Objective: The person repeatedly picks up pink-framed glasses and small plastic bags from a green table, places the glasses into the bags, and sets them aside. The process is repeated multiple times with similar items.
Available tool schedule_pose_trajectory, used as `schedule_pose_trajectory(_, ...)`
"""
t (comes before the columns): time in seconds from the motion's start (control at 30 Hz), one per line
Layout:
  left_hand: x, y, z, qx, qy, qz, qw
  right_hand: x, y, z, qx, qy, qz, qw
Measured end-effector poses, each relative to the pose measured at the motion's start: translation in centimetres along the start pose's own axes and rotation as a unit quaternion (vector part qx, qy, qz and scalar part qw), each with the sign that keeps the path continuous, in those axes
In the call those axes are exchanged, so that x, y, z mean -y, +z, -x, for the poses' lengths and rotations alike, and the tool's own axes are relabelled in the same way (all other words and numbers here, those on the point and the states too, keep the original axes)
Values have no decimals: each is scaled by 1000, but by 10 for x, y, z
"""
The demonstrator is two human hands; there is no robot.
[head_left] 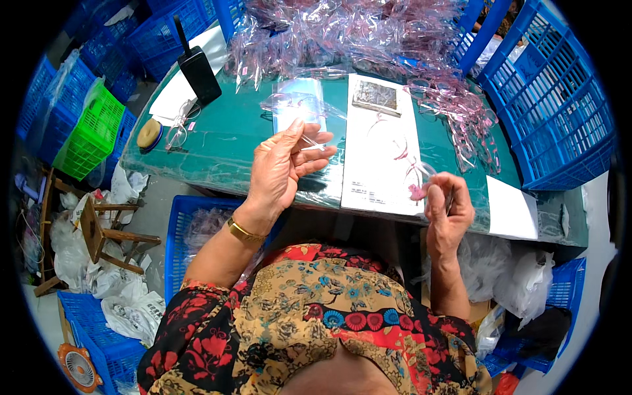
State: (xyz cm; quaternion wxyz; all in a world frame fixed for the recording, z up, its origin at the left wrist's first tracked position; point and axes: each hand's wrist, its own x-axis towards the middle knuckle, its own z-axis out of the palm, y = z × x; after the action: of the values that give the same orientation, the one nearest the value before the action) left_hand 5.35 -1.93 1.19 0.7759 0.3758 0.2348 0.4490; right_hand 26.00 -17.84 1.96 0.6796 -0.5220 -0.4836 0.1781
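Note:
My left hand (286,161) is raised over the near edge of the green table (247,141). Its thumb and index finger close on clear plastic film (329,110), while the other fingers curl loosely and thin pale strips (313,141) cross them. Between the fingertips of my right hand (449,209) is a pair of eyeglasses with clear and pink parts (421,181), partly hidden by glare. Under them lies a white paper sheet (368,181), with another thin pink-rimmed piece (399,148) on it. Blue-white cards (299,92) lie beyond my left hand.
Bagged eyeglasses (342,33) are heaped at the back, with loose pink eyeglasses (464,122) to the right. A flat dark box (376,97), black handheld radio (199,76) and tape roll (150,133) sit on the table. Blue crates (553,99) flank it; a wooden stool (108,230) stands left.

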Motion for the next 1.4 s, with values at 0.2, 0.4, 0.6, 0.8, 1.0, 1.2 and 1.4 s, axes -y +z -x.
schedule_pose_trajectory(0.2, 4, 8, 2, 5, -10, 1, 1000, -6, 7, 12, 19, -49, 83, 995)
schedule_pose_trajectory(0.4, 10, 15, 6, 36, 16, -90, 995, -9, 12, 8, 41, -48, 108, 992)
schedule_pose_trajectory(0.6, 12, 13, 3, 66, 62, -178, 980, -8, 15, 10, 32, 42, 26, 998)
schedule_pose_trajectory(0.8, 8, 7, -1, 108, 70, -216, 968, -4, 19, 13, 40, 60, -4, 997)
schedule_pose_trajectory(1.0, 7, 6, -1, 186, 34, -215, 958, -5, 27, 15, 33, 67, -20, 997)
schedule_pose_trajectory(1.2, 7, 14, 0, 193, 46, -243, 949, -7, 33, 19, 55, 70, -28, 996)
schedule_pose_trajectory(1.4, 22, 20, 2, 227, -79, -92, 966, -11, 50, 21, 22, 25, -78, 996)
